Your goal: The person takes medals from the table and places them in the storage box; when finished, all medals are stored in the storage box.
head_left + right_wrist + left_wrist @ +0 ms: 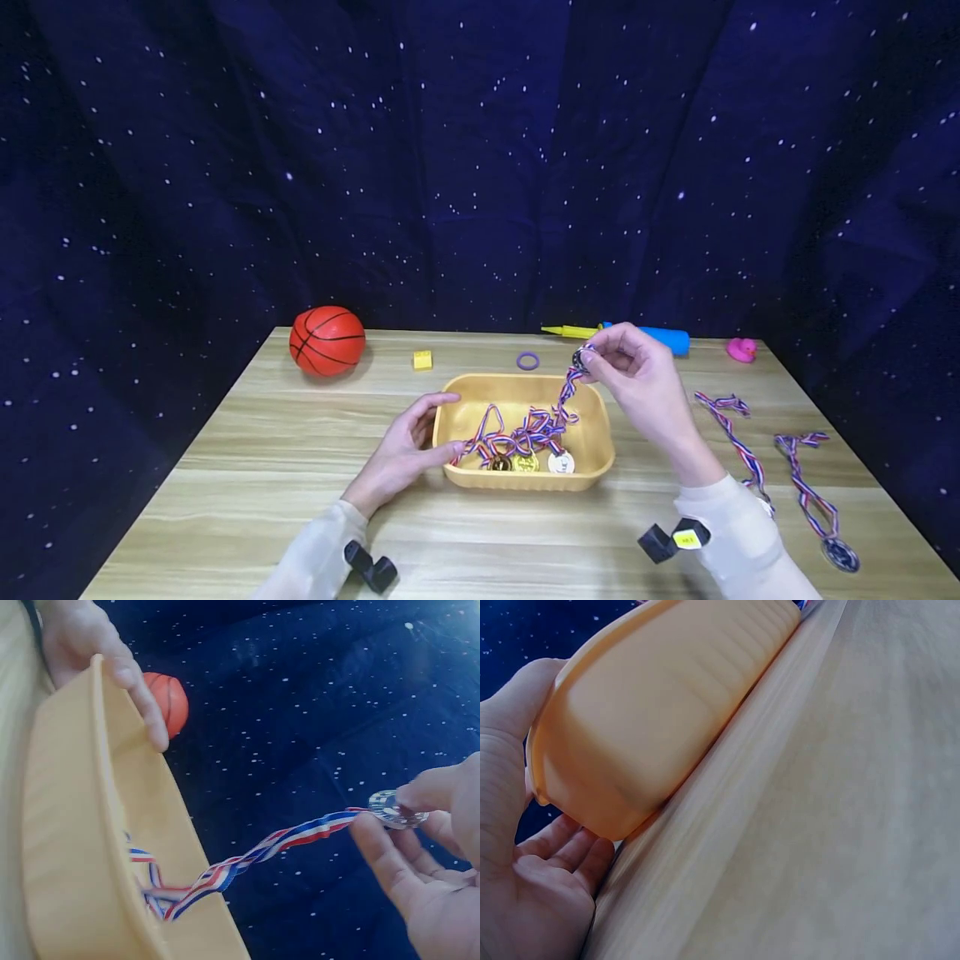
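Past the left hand (397,452) sits a red basketball (327,340). That hand, half-curled, grips the end of a yellow basin (525,482); medals (526,462) lie inside, between the hands. The right hand (647,385) pinches a silver medal (384,808) above it, striped ribbon (259,855) trailing in. Rightward of that hand lie two ribboned medals (840,554).
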### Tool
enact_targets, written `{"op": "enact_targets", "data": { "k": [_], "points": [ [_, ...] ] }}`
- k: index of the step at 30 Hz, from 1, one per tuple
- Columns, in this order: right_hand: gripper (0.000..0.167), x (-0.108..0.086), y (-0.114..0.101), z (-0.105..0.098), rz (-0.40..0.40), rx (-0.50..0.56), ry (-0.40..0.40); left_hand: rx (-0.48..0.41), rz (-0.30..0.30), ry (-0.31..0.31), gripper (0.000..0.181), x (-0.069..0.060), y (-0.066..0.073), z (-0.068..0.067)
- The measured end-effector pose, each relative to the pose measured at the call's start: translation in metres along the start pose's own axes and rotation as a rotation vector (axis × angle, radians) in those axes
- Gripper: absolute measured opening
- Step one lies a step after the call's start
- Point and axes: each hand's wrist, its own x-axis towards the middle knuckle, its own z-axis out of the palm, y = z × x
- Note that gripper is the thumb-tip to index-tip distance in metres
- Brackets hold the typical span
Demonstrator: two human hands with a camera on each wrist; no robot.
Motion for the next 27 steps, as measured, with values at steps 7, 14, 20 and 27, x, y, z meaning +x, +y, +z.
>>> {"op": "enact_targets", "data": {
  "k": [7,14,20,27],
  "points": [
    [0.021,-0.008,0.014,0.008,0.110,-0.133,-0.165,-0.006,0.005,-0.001,0.072,0.001,-0.001,-0.001],
    [0.018,-0.014,0.030,0.011,0.165,-0.222,-0.219,-0.023,-0.002,-0.016,0.073,0.001,-0.001,0.001],
    [0.014,-0.016,0.040,0.017,0.134,-0.309,-0.312,-0.023,-0.003,-0.019,0.072,0.000,-0.002,0.001],
    [0.012,-0.016,0.047,0.021,0.184,-0.274,-0.448,-0.032,-0.007,-0.019,0.074,0.002,0.000,0.001]
  ]
}}
